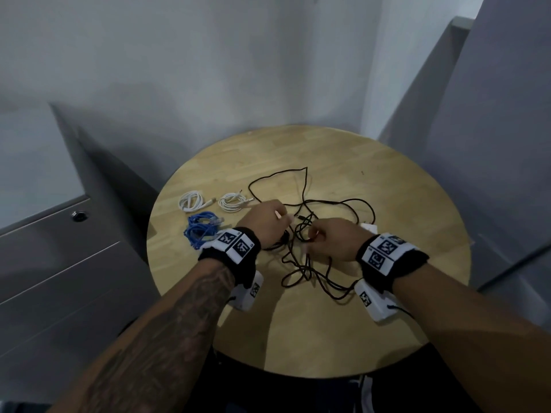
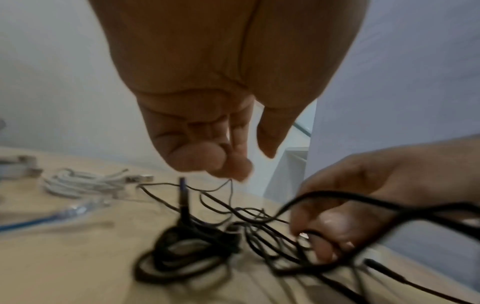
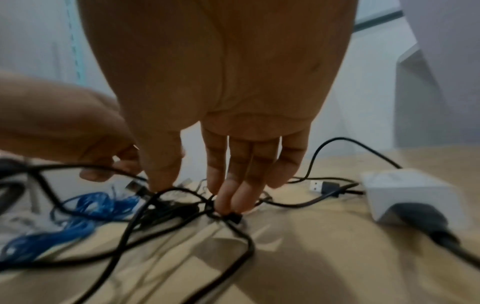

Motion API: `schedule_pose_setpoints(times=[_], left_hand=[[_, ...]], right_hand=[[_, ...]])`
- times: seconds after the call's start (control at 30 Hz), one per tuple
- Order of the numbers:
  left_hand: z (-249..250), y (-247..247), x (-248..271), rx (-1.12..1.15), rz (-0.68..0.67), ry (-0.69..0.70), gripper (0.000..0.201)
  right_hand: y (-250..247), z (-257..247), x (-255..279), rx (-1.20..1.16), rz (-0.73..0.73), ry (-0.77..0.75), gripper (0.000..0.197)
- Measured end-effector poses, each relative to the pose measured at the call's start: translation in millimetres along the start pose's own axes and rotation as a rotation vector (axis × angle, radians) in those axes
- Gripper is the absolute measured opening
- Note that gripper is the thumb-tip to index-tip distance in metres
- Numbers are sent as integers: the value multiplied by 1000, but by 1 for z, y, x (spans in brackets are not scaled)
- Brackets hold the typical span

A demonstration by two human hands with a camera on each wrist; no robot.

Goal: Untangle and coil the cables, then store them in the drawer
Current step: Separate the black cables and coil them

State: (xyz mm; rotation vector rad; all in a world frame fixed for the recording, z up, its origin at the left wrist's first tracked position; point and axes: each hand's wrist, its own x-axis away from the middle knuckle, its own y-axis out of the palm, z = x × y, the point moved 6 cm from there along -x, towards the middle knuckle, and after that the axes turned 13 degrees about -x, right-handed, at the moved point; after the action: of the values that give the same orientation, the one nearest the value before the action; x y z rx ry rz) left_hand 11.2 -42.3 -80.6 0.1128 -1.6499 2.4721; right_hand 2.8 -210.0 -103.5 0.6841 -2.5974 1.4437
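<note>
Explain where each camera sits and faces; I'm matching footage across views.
Head: looks down on round table; forearms, both hands.
Left wrist: looks along left hand, which pinches a thin black strand; right hand opposite.
Right wrist: along right hand, fingers in black cables; white adapter beside.
Shared: black cables, blue cable.

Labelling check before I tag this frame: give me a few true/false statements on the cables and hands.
1. The black cables lie fully coiled. False: they sprawl in loose tangled loops across the round table.
2. Two white cable coils lie beside each other at the table's far left. True.
3. The blue cable is in the right hand. False: it lies bundled on the table, near the left hand.
4. Both hands work at the black tangle. True.
5. The drawer unit stands left of the table. True.
</note>
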Motion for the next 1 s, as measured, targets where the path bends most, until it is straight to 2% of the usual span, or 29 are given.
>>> schedule_pose_setpoints(times=[0.07,0.1,0.17,0.23,0.3,0.4,0.53,0.67,0.7,0.77,0.9,0.93,1.0], left_hand=[[11,17,6,26,-137,7,32],[15,24,9,33,-191,16,29],[18,27,11,86,-209,28,22],[18,21,11,163,-158,35,13],[15,12,10,240,-78,24,4],[7,1,9,452,34,-43,17],[1,-9,11,684,137,-104,25],[1,-20,15,874,213,-70,21],[3,-25,15,934,234,-51,19],[9,-39,16,1053,266,-9,17],[36,-78,6,1160,265,95,15],[45,-89,4,1159,261,125,14],[64,-108,0,1154,252,175,13]], right_hand=[[12,-3,-3,56,-37,3,35],[15,-4,-5,80,-38,-6,30],[10,-6,-8,51,13,-21,17],[-12,-9,-7,-115,142,-34,9],[-45,-8,-2,-336,330,-54,4],[-82,3,10,-605,552,-96,13],[-110,21,28,-622,775,-104,16],[-131,22,51,-704,951,-161,18],[-132,20,53,-688,940,-159,17],[-128,13,52,-576,824,-108,20],[-109,6,53,-162,497,161,48],[-106,0,54,-103,435,179,54],[-98,-18,50,-145,350,78,63]])
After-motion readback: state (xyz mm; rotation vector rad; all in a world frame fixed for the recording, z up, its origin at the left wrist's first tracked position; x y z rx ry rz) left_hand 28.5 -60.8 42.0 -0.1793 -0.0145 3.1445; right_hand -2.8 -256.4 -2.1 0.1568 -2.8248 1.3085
